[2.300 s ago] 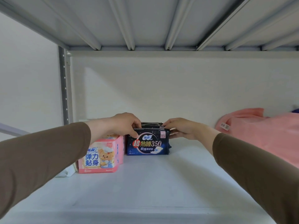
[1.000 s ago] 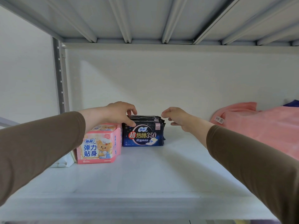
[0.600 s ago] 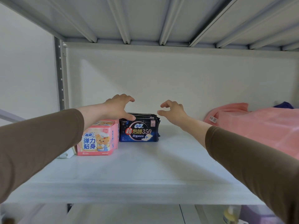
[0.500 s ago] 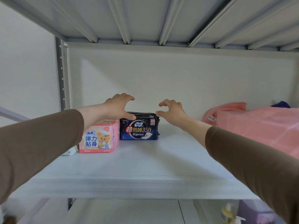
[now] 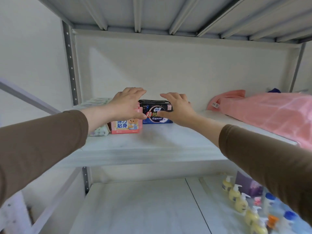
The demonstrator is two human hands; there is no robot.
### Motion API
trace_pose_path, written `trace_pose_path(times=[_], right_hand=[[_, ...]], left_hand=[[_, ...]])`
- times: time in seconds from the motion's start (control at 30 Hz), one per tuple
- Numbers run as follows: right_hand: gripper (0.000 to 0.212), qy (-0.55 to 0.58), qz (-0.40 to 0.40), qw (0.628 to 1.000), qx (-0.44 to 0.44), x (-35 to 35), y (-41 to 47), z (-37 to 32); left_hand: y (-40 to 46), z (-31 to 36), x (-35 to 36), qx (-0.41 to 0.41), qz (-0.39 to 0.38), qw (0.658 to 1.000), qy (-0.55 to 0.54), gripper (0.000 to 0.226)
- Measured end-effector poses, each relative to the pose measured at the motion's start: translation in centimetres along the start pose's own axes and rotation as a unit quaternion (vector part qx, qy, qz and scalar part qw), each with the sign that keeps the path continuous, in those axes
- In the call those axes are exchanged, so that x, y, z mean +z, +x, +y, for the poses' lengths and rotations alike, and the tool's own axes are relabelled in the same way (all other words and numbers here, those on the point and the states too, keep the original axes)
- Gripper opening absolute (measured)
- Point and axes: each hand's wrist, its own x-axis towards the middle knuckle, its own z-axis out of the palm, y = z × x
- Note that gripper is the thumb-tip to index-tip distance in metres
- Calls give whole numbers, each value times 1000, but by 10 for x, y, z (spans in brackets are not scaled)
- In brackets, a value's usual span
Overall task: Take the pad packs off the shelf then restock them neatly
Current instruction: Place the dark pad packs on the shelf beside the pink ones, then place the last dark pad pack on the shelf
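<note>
Your dark blue pad pack (image 5: 157, 114) stands near the back left corner of the shelf (image 5: 152, 146), just beside the pink pad pack (image 5: 126, 126), which in turn sits against a pale floral pack (image 5: 99, 130) nearer the left post. The blue one looks like several thin packs standing on edge together, so a squeeze that catches only the front ones would likely let the rear ones topple or slide back toward the wall. Your left thumb lies close to the pink pack's top corner; if you drag the blue pack leftward or lift at a slant, you could knock the pink one askew. The wrapper looks glossy, so a light pinch may slip.

Your left hand (image 5: 128, 105) reaches in with the forearm level, fingers spread wide and arched over the blue pack's left end, thumb low at its front. Your right hand (image 5: 177, 107) mirrors it at the right end, fingers extended over the top, thumb across the printed front face. Both are spread and bracketing the pack; whether either actually presses on it yet I cannot tell. Neither has closed round anything. The folded pink cloth (image 5: 270, 112) lies well apart, along the shelf's right side.
</note>
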Motion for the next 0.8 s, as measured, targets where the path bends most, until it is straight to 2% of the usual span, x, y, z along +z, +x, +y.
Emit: trace_pose_path(times=[0.2, 0.37, 0.8], right_hand=[[80, -39, -15, 999, -8, 10, -63, -37], [78, -76, -18, 996, -35, 17, -117, -53], [85, -65, -86, 993, -46, 64, -274, -66]], left_hand=[[-66, -4, 15, 28, 14, 999, -40, 110], [-120, 5, 29, 45, -16, 998, -30, 113], [-269, 60, 87, 79, -28, 996, -35, 109]])
